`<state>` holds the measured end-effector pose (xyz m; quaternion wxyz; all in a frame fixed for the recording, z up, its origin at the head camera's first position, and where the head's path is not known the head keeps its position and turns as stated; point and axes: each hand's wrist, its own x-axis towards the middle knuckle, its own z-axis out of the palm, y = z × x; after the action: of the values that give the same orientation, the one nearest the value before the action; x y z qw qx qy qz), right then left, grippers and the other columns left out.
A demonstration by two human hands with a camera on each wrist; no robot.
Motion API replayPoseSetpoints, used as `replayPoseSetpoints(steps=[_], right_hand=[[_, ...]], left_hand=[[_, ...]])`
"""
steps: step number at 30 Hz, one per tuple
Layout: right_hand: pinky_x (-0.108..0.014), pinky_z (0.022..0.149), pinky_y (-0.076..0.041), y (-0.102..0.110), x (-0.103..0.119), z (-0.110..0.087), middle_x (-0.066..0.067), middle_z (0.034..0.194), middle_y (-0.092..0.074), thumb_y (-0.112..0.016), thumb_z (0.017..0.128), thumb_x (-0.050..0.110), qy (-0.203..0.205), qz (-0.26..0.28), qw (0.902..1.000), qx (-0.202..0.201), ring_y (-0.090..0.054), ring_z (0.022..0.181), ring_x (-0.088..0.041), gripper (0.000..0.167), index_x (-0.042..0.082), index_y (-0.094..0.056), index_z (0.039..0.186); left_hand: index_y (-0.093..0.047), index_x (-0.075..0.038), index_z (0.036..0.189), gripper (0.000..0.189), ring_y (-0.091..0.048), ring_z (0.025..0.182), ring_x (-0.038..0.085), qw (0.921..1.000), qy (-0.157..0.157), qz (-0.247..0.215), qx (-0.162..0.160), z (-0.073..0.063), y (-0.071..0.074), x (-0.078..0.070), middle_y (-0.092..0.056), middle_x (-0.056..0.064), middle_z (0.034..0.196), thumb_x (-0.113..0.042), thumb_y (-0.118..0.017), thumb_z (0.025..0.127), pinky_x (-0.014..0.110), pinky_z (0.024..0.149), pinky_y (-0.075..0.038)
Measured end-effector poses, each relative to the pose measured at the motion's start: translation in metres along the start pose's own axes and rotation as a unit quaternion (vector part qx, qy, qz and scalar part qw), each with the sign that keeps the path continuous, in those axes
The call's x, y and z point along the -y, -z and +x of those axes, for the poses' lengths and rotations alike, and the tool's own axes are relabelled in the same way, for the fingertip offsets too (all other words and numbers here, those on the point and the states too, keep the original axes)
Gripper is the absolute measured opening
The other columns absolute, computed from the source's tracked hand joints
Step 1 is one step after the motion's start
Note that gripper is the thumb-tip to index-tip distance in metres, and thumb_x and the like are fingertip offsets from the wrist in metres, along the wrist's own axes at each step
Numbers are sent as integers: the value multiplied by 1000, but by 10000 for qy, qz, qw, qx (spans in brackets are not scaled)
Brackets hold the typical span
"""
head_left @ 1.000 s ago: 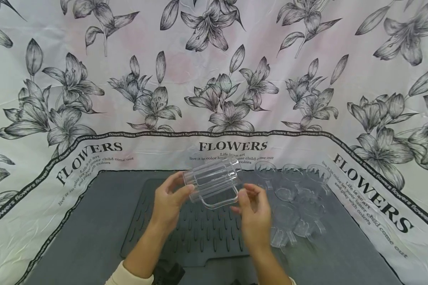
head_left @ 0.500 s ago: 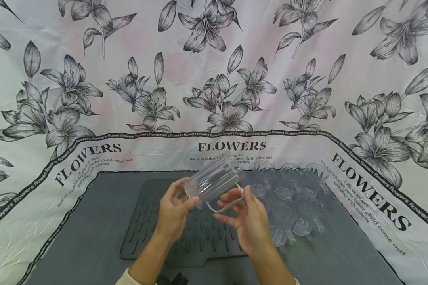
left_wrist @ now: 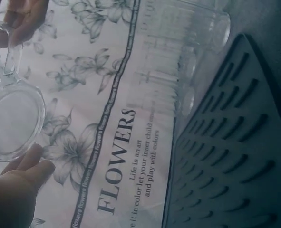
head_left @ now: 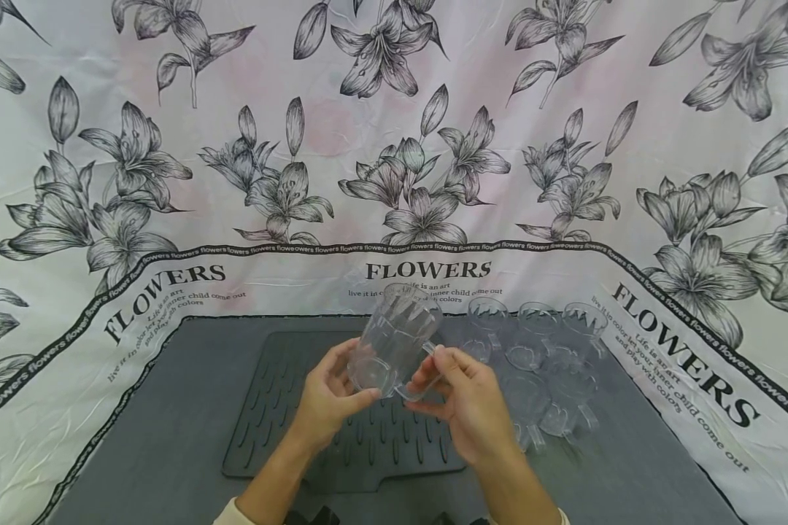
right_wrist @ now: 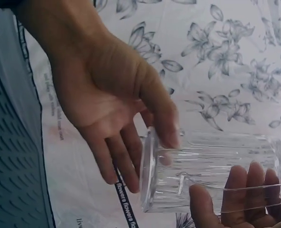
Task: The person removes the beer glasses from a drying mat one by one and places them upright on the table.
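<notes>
A clear ribbed mug is held up over the dark mat, tilted so that its round base faces the head camera. My left hand grips it around the base end, with the thumb across the near edge. My right hand holds the handle with thumb and fingers. In the left wrist view the mug's base shows as a ring above the left fingers. The mug body lies sideways in the right wrist view, between both hands.
A dark grey mat with raised ridges lies on the grey table under the hands. Several clear mugs stand close together on the right, partly behind the right hand. A flower-printed cloth rises behind and at the sides.
The mug has turned from lying sideways to standing more steeply, its base swinging toward the head camera. My right hand has shifted along the handle and now pinches it; the left keeps the base end.
</notes>
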<state>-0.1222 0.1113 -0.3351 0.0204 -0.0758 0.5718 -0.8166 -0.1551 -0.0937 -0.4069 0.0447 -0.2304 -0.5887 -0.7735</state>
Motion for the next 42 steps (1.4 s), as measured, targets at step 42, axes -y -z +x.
replayPoseSetpoints(steps=[42], right_hand=[[-36,70,-57,120,65,-5,-10,77,-60,-59,98,19,1423,-1780,9696,-889,-64,75,-22,36,-13,-58,82]], left_hand=[[-34,-4,148,83,-44,127,18,9564,-311,2634,-1221,-60,111,-8,-45,11,138,10,-76,77,22,100,-38]])
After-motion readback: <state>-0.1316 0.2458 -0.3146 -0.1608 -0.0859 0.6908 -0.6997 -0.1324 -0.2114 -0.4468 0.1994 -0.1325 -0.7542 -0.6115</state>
